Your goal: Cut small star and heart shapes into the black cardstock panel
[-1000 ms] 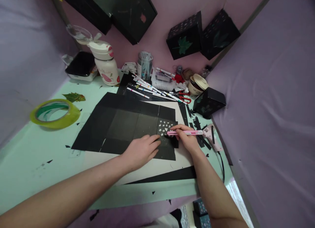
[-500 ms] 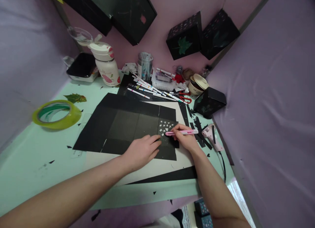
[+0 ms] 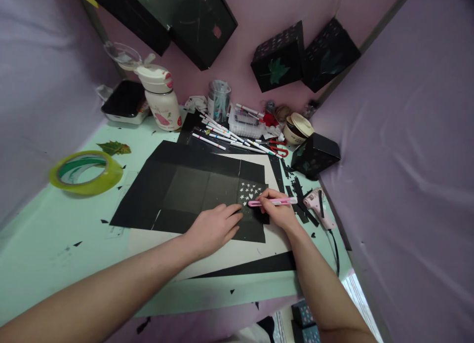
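A large sheet of black cardboard with fold lines lies flat on white board. Toward its right end is a cluster of small star and heart cut-outs showing white. My left hand rests flat on the cardboard with fingers stretched out, just left of the cut-outs. In my right hand is a pink craft knife, its tip pointing left at the lower edge of the cut-outs. The fine blade tip is too small to make out.
Clear tape, a leaf and a white bottle stand or lie left. Behind are several white markers and red scissors. At right are a black box, black scraps and a pink glue gun.
The craft knife tip has shifted very slightly left and down with my right hand. My left hand stays in place on the cardboard.
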Demonstrator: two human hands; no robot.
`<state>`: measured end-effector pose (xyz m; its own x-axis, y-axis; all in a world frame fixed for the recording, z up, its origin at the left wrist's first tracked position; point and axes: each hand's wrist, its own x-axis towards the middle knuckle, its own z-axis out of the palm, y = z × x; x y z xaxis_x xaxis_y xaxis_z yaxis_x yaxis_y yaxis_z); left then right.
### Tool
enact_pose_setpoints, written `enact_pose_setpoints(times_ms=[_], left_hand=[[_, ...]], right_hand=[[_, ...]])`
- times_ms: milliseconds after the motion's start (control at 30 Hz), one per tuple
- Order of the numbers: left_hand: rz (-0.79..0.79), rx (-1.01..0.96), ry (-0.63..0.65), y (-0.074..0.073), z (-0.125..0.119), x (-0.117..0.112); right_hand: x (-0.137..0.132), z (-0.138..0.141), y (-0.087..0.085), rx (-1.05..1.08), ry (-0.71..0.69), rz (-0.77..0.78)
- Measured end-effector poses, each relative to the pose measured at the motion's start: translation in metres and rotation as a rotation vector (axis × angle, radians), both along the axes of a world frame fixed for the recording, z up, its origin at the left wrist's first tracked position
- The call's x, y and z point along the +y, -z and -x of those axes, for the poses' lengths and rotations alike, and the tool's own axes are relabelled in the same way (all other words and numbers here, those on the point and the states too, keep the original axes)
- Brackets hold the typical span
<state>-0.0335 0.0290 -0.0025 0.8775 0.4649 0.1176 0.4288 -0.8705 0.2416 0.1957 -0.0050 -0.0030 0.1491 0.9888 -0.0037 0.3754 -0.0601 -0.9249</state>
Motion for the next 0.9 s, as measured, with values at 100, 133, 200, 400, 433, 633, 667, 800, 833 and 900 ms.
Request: enact_pose_setpoints(times_ms=[100, 133, 200, 400, 433, 633, 667, 800, 833, 900], left_hand=[[0.000, 0.005, -0.001, -0.0006, -0.0003, 0.0001], [-0.002, 0.004, -0.002, -0.0006, -0.0005, 0.0001], [-0.006, -0.001, -0.003, -0.0004, -0.0008, 0.0001], [-0.002, 0.012, -0.007, -0.0005, -0.0002, -0.0003], [0.000, 0.013, -0.009, -0.0006, -0.0001, -0.0004], [0.008, 0.007, -0.011, -0.0010, -0.0004, -0.0002], [0.009, 0.007, -0.011, -0.0013, -0.0005, -0.0001], [0.023, 0.017, -0.003, -0.0035, -0.0006, 0.0003], [0.026, 0.019, -0.002, -0.0041, -0.0006, 0.0004], [0.032, 0.015, -0.003, -0.0046, -0.0008, 0.0003]], right_hand=[[-0.0002, -0.0004, 0.0002, -0.001, 0.020, -0.004], [0.0000, -0.0005, 0.0004, -0.001, 0.022, -0.003], [0.0004, -0.0007, 0.0010, -0.005, 0.011, 0.005], [0.0006, -0.0008, 0.0026, -0.001, 0.025, -0.013], [0.0003, -0.0007, 0.0024, 0.004, 0.018, -0.014], [0.0007, -0.0003, 0.0012, 0.004, 0.031, -0.011], [0.0011, -0.0003, 0.0014, 0.016, 0.044, -0.010], [0.0020, -0.0004, 0.0016, 0.077, 0.073, -0.033], [0.0016, -0.0001, 0.0010, 0.083, 0.073, -0.047], [-0.0003, 0.0010, -0.0011, 0.059, 0.065, -0.085]])
